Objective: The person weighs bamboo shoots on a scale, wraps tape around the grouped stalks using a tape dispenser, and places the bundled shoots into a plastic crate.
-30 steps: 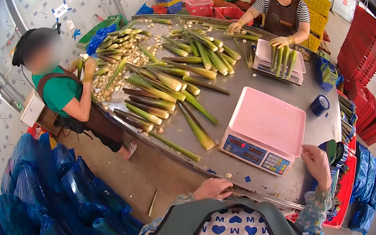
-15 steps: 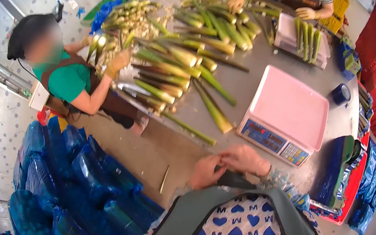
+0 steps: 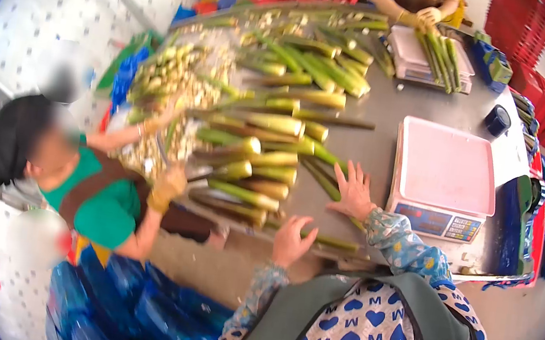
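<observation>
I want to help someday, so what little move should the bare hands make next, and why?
Maybe curl the right hand around the stalk beside it, because that hand is spread open, looks empty and is close by. The left hand looks empty too.

The metal table (image 3: 391,106) before me carries heaped green-sheathed stalks (image 3: 275,123) across its middle and pale cut pieces (image 3: 183,62) on the left. On my right sits a pink-panned digital scale (image 3: 448,166); beyond it are a dark blue tape roll (image 3: 498,120) and another scale (image 3: 405,44).
</observation>
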`<action>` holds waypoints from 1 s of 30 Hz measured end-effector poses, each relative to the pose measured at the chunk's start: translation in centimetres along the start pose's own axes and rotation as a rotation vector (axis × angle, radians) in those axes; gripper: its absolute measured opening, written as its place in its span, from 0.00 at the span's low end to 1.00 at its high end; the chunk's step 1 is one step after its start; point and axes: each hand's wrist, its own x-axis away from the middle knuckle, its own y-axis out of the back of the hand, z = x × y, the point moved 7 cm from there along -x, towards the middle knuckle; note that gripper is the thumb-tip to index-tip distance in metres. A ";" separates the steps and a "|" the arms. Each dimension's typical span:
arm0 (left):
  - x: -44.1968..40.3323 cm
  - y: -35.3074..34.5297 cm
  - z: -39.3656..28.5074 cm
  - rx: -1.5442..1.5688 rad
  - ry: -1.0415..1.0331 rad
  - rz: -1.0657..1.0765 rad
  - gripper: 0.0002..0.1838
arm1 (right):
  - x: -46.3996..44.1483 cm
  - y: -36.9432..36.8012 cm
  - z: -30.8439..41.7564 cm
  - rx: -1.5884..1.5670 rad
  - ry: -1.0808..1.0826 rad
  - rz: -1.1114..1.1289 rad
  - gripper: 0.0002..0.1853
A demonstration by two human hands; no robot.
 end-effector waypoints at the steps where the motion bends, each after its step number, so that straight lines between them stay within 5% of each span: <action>1: -0.8 1.0 0.1 -0.010 -0.043 -0.032 0.17 | -0.9 -0.2 -0.7 0.016 -0.046 0.052 0.69; 3: -2.7 2.5 1.6 0.029 -0.011 -0.055 0.18 | -1.8 -1.0 -1.7 -0.024 -0.132 0.211 0.69; 6: -6.7 5.8 3.0 -0.043 -0.090 -0.186 0.19 | -1.6 -1.3 -1.2 -0.021 -0.110 0.112 0.66; 11: -15.6 8.8 5.2 -0.215 -0.202 -0.315 0.19 | 1.6 0.8 2.1 0.037 0.109 -0.267 0.36; 12: -17.6 8.8 6.1 -0.293 -0.241 -0.332 0.27 | 2.1 0.1 2.0 0.004 0.090 -0.253 0.34; 15: -23.4 6.3 7.6 -0.617 -0.178 0.053 0.54 | 4.3 -0.5 1.5 -0.026 0.070 -0.279 0.32; 18: -26.8 3.3 9.1 -0.778 -0.148 0.457 0.62 | 4.3 -1.0 0.1 -0.038 0.005 -0.115 0.34; 23: -29.8 3.2 8.9 -0.613 -0.306 0.640 0.58 | 4.0 -0.9 -0.4 -0.081 -0.022 -0.038 0.37; 27: -29.1 2.3 8.2 -0.806 -0.470 0.585 0.52 | 3.8 -0.9 -0.5 -0.092 -0.026 0.040 0.37; 30: -29.6 2.3 7.8 -0.836 -0.378 0.653 0.52 | 4.4 -1.0 -0.5 -0.115 -0.048 0.054 0.37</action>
